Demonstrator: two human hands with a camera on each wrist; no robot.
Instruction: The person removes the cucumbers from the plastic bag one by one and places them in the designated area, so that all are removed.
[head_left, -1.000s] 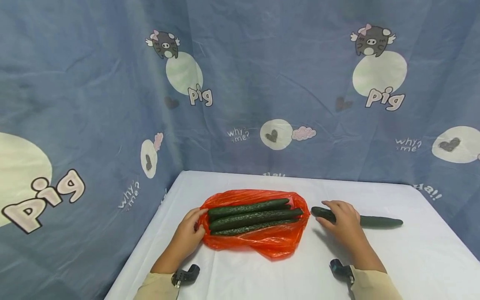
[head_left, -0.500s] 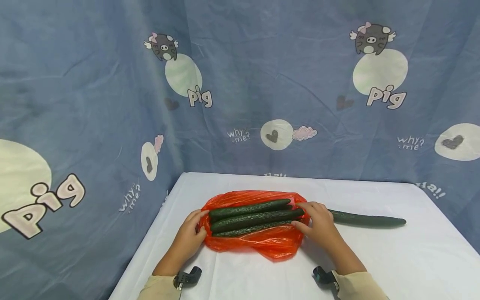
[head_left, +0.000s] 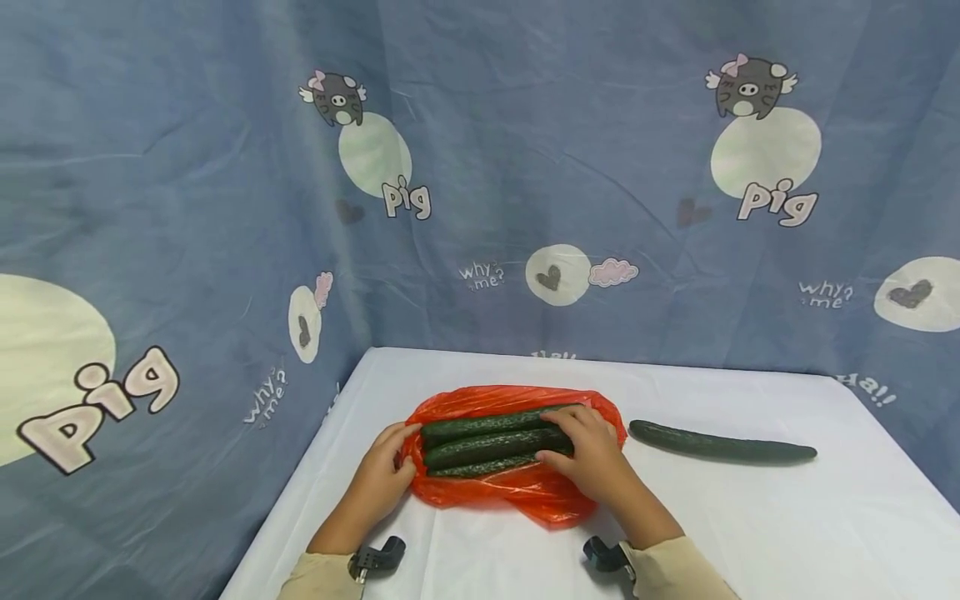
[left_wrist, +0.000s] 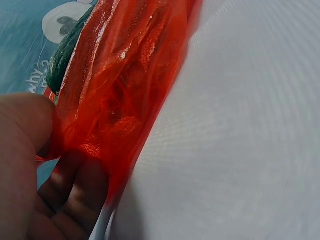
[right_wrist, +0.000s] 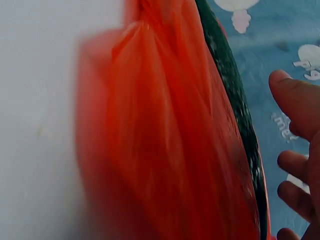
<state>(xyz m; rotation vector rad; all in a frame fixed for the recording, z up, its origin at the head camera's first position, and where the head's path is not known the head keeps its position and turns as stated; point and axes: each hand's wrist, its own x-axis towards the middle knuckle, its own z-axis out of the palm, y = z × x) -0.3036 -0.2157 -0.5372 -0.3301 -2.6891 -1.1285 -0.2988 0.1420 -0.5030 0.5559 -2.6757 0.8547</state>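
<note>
Several dark green cucumbers lie side by side in a crumpled red plastic bag on the white table. At the bag's left end, my left hand pinches the red plastic; the left wrist view shows thumb and fingers on either side of the bag's edge. My right hand is over the right part of the cucumbers, thumb and fingers apart, hiding their right ends. In the right wrist view, its curved fingers stand off from the cucumber at the bag's edge, gripping nothing.
A single cucumber lies on the white tablecloth, right of the bag. Blue curtains with pig prints stand behind the table and along its left side. Each wrist carries a small black camera.
My right hand has moved left, from over the lone cucumber to above the cucumbers in the bag, leaving the lone one uncovered. My left hand keeps its place at the bag's left end.
</note>
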